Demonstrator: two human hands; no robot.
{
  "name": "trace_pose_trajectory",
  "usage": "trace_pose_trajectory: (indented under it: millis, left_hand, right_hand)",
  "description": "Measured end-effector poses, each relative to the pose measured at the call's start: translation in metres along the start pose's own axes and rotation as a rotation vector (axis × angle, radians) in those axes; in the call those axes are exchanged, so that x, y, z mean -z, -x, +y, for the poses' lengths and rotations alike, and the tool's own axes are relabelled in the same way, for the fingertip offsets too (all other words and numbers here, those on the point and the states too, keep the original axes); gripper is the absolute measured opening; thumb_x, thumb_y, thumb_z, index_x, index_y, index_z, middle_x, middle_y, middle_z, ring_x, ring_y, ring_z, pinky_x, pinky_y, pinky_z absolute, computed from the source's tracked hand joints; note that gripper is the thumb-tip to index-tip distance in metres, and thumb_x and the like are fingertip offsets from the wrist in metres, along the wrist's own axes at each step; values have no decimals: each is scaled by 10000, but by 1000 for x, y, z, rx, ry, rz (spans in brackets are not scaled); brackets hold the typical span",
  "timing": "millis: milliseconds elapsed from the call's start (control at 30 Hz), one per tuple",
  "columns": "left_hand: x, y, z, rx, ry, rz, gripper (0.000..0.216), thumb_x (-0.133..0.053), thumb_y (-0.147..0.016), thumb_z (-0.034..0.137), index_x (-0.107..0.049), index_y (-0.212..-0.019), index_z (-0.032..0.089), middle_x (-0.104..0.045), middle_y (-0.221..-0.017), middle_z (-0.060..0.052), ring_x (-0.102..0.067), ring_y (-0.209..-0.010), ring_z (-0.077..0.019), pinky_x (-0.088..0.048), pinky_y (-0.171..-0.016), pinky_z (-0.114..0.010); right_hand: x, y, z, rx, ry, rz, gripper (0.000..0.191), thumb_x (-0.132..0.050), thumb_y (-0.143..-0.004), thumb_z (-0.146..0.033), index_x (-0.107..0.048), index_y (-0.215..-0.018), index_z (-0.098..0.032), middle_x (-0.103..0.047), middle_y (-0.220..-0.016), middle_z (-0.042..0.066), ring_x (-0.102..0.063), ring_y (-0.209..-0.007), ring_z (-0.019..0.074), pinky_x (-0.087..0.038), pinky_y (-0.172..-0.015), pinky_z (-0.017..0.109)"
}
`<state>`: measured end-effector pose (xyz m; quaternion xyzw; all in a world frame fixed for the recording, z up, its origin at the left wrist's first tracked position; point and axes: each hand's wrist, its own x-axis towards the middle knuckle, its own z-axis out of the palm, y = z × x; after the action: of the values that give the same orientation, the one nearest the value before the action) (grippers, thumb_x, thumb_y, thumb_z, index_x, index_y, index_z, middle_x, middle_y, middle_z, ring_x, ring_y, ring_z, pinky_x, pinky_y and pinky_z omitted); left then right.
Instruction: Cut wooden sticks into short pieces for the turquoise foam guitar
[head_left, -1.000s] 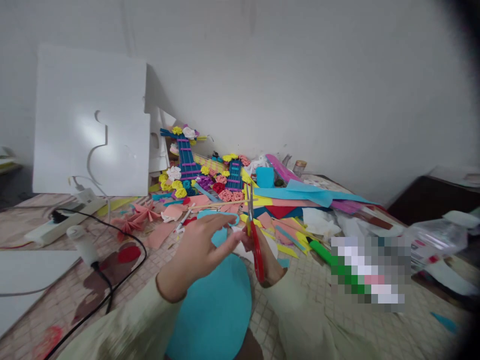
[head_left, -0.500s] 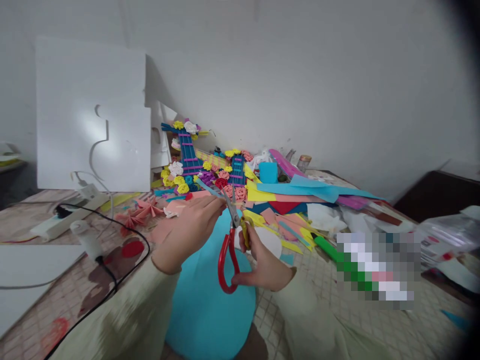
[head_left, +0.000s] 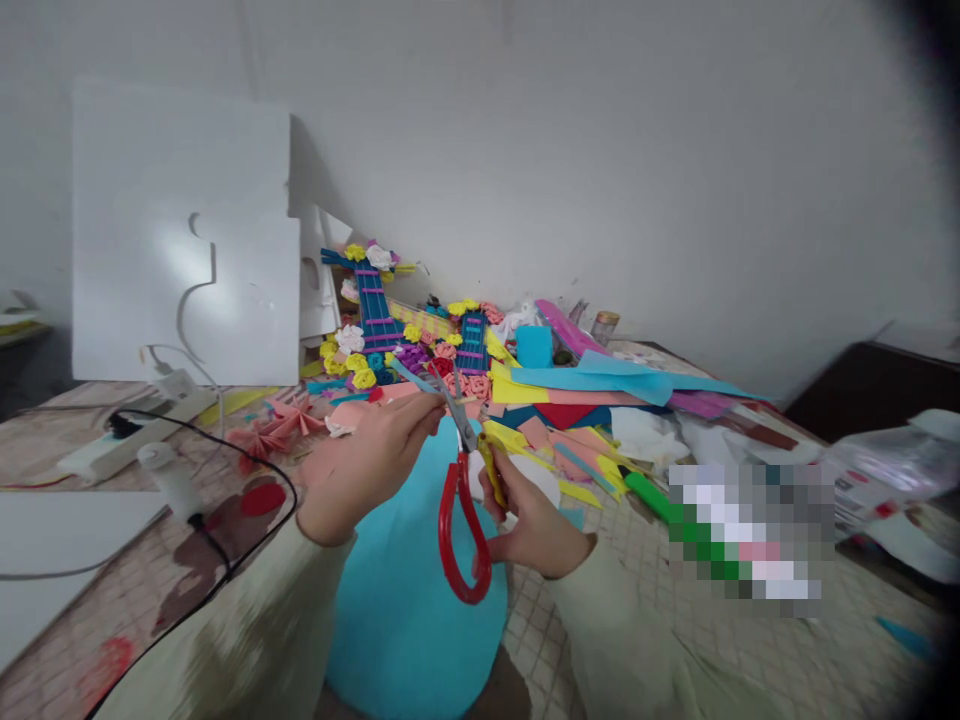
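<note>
My right hand (head_left: pixel 529 520) grips red-handled scissors (head_left: pixel 459 510), blades pointing up and away, slightly apart. My left hand (head_left: pixel 375 455) pinches a thin blue paper strip (head_left: pixel 411 376) that runs up-left from the blade tips. Both hands hover over a large turquoise paper circle (head_left: pixel 412 600) lying at the table's near edge.
A heap of coloured paper sheets (head_left: pixel 600 385), paper flowers and two blue ladder-like models (head_left: pixel 373 305) fills the back of the table. White foam boards (head_left: pixel 180 240) lean on the wall. A power strip (head_left: pixel 127 435), black cable and glue gun (head_left: pixel 169 480) lie left; a green marker (head_left: pixel 649 495) right.
The scissors swung from edge-on to handles facing me, blades apart. My left hand rose from the turquoise paper and now pinches a blue strip at the blades.
</note>
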<state>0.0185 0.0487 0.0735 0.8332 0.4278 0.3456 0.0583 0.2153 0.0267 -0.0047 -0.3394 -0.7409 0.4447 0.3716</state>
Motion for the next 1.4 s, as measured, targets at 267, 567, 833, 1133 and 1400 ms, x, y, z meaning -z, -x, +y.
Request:
trace_pose_trajectory:
  millis: [267,567,833,1133,1400]
  left_hand:
    - [-3,-1,-8,31,81,-30,257,-312,-906,307,-516,-830,171,-544,-719,-2,-483,-638,-118,-353,-588,-228]
    - [-4,-2,-7,12,26,-27,265,-345,-899,295,-508,-732,167,-559,-678,5,-504,-609,-112,-355,-572,-227]
    - [0,2,10,-26,-142,-51,219,-379,-890,261,-581,-841,193,-625,-772,-11,-563,-694,-142,-378,-641,-249]
    - [-3,3,12,5,-275,-76,257,-312,-907,282,-534,-820,185,-627,-743,-26,-571,-644,-161,-361,-565,-251]
    - [1,3,14,28,-221,-71,254,-325,-910,318,-547,-976,212,-655,-869,-23,-592,-708,-168,-406,-663,-275]
  right_hand:
    - [1,0,-3,-19,-20,-57,934,-803,-485,-311,-290,-1265,-293,-364,-820,-20,-299,-580,86,-320,-499,213]
    - [-2,0,-2,-40,-154,67,1178,-750,-269,-611,-267,-1283,-255,-366,-866,8,-395,-730,148,-366,-589,240]
    - [-7,-1,-6,-14,-90,44,774,-693,-576,-535,-349,-1184,-203,-371,-784,-16,-364,-661,126,-368,-611,254]
    - [-13,0,-7,-121,-123,126,940,-763,-486,-269,-267,-1285,-264,-439,-959,32,-486,-881,208,-484,-694,344]
    - [-9,-1,-8,-127,-241,70,536,-593,-672,-513,-494,-1143,-278,-511,-799,24,-505,-616,146,-456,-463,261]
